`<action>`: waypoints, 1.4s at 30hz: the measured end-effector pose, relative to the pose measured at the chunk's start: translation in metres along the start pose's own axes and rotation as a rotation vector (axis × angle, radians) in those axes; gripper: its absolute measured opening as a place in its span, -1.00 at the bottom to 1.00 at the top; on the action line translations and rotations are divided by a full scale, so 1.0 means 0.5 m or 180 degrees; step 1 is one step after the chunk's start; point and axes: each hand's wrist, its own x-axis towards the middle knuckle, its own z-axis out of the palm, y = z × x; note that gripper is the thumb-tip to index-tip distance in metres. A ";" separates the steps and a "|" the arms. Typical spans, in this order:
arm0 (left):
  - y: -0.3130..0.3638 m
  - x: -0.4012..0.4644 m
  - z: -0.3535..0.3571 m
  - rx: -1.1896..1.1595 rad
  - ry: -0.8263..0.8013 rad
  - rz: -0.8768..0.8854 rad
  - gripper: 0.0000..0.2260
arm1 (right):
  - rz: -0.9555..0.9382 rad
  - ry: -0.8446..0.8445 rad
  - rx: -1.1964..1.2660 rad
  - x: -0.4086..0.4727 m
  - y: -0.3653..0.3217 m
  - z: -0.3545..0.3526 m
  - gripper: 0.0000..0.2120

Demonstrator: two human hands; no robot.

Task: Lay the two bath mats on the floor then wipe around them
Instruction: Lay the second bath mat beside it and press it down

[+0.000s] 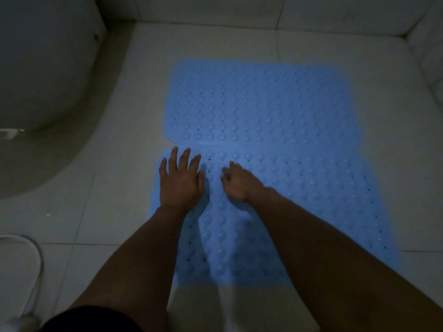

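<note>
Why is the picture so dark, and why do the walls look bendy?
In the head view the room is dimly lit, so the floor tiles look grey and the arms nearly black; the two blue mats, far mat and near mat, stand out brightest. The left hand and right hand cast soft shadows on the near mat. The wide-angle lens curves the edges, and the corners are a little blurry.

- One head-worn camera looks steeply down and forward, close over the floor [110, 144].
- Its wide view reaches the far wall [215, 10] and the toilet [43, 68] at left.
</note>
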 end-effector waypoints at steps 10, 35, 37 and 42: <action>0.066 -0.046 0.097 -0.0054 -0.0648 0.0218 -0.40 | -0.0293 0.1716 0.0407 0.046 0.045 -0.073 -0.56; -0.003 0.009 -0.016 -0.1208 -0.0833 -0.0619 -0.46 | -0.0004 0.0912 -0.0630 0.000 -0.047 -0.048 -0.59; -0.041 -0.012 -0.023 -0.0774 -0.0412 -0.0615 -0.52 | -0.0083 0.0784 -0.0552 0.001 -0.093 -0.018 -0.59; -0.124 -0.034 -0.019 -0.0164 -0.0159 -0.0747 -0.52 | -0.0353 0.0591 -0.0496 0.004 -0.171 0.143 -0.40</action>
